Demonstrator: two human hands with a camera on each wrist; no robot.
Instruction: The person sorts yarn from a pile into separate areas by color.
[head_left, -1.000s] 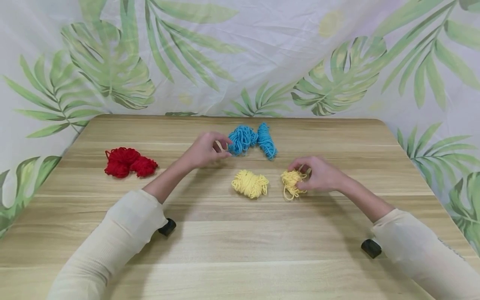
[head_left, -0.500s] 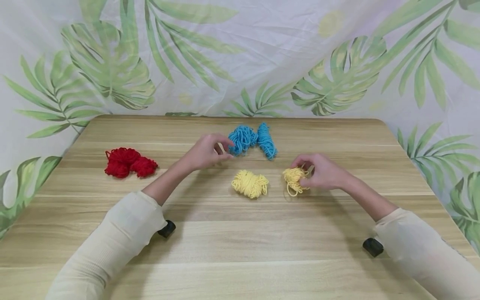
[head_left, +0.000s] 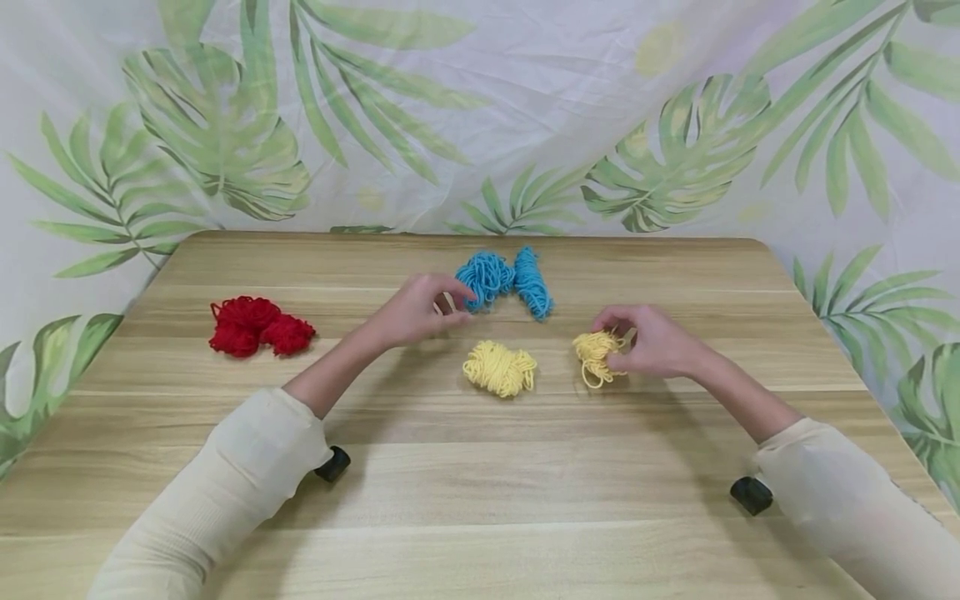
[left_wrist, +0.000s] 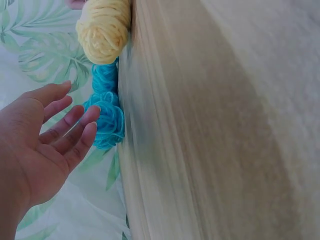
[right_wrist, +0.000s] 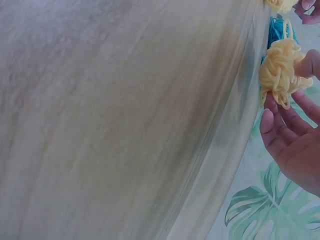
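Observation:
My right hand (head_left: 651,342) pinches a small, loose yellow yarn bundle (head_left: 595,354) between thumb and fingers; in the right wrist view the same yellow bundle (right_wrist: 281,70) shows its stray loops. My left hand (head_left: 420,310) holds nothing; its fingers are relaxed and gently bent, as the left wrist view of the hand (left_wrist: 50,135) shows. Just beyond its fingertips lies a tangled blue yarn bundle (head_left: 487,279), with a longer blue yarn skein (head_left: 533,283) beside it. Between the two hands, nearer the front, rests another yellow yarn skein (head_left: 500,369).
Red yarn bundles (head_left: 258,325) sit together on the left of the wooden table (head_left: 480,483). A leaf-printed cloth (head_left: 525,108) hangs behind the table's far edge. Black wrist pieces (head_left: 751,496) show under both sleeves.
My right hand has drawn the small yellow bundle a little to the right and slightly back, away from the other yellow skein. The left hand has drifted slightly right and toward the front.

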